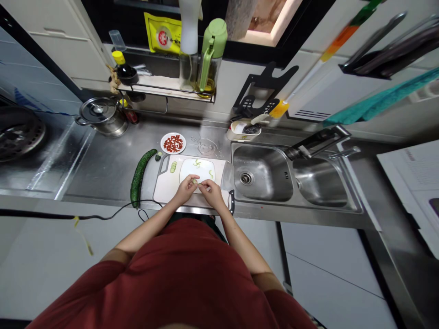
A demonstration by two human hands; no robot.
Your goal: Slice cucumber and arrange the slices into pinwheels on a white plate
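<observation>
"What's on my feed?"

"A steel counter (pixel 103 169), a cutting board (pixel 163 185) on it, a whole cucumber (pixel 139 178) just left of the board, a white plate (pixel 182 171) on the board."

"Hands?"

"Both over the plate, half-closed. The left hand (pixel 185 189) pinches a small pale-green piece (pixel 195 182). The right hand (pixel 211 193) has fingertips (pixel 202 184) just beside it; I can't tell if they grip."

Head-worn view, facing forward and down — close above the red shirt (pixel 171 274), hands (pixel 185 189) in mid-frame

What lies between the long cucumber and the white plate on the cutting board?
In the head view, a short row of cucumber slices lies there on the cutting board.
</observation>
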